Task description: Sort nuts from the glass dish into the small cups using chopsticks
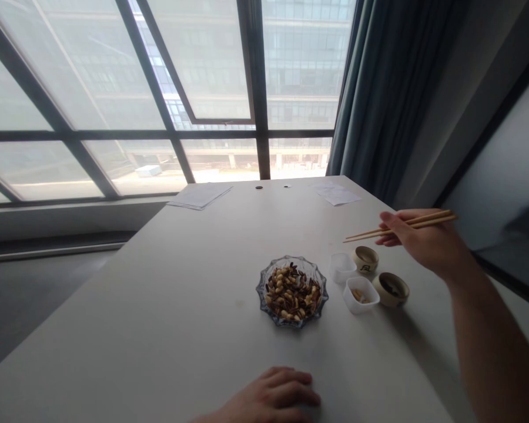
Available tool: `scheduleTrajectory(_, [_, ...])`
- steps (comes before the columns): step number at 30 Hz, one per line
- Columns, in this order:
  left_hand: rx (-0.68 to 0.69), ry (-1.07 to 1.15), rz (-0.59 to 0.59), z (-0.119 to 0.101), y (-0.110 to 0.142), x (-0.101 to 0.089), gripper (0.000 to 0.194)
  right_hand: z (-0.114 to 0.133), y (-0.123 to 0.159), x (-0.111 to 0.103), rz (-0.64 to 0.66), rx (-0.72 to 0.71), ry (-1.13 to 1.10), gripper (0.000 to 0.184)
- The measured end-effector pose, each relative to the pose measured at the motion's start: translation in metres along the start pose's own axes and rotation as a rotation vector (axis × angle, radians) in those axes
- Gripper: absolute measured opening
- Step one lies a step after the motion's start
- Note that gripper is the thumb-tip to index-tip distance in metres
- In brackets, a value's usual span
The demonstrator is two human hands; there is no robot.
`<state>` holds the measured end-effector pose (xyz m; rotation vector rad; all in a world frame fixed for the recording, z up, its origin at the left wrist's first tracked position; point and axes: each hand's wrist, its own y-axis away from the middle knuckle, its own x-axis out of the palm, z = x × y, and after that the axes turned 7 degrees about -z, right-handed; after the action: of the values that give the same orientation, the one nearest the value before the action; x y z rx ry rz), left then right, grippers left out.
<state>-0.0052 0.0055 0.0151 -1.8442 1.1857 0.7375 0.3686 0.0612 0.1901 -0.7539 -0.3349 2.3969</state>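
Note:
My right hand (417,241) grips a pair of wooden chopsticks (427,221), raised over the table's right side. Their tips point left, a little apart, and I see nothing between them. Below are two small tan cups (367,269), one with a dark mark on its side; the nearer cup (397,301) has something dark inside. Beside them stand two clear plastic tubs: the far tub (340,276) looks bare, while the near tub (355,305) holds several light brown pieces. A scalloped glass bowl (264,308) contains mixed nuts and seeds (293,291). My left hand (273,396) rests on the tabletop, fingers loosely extended.
The white table (158,329) reaches toward large windows. Paper sheets (200,197) lie at its far left, and more paper (337,192) at the far right. Two small round dark spots (259,187) sit near the back edge. A blue curtain (379,106) hangs at the right.

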Motion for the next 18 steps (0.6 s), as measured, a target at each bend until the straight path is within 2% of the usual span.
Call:
scheduleTrajectory(5, [0.001, -0.002, -0.012, -0.002, -0.001, -0.001, 0.017, 0.022, 0.028, 0.032, 0.299, -0.002, -0.163, 0.047])
scheduleTrajectory(9, [0.011, -0.011, -0.019, 0.0, 0.0, 0.001, 0.015, 0.028, 0.047, 0.062, 0.495, -0.048, -0.189, 0.042])
scheduleTrajectory(13, [0.023, -0.028, -0.034, 0.001, 0.001, 0.002, 0.013, 0.025, 0.058, 0.083, 0.555, -0.087, -0.16, 0.038])
scheduleTrajectory(18, [0.007, -0.015, -0.024, -0.002, -0.001, 0.001, 0.015, 0.021, 0.064, 0.095, 0.576, -0.107, -0.147, 0.04])
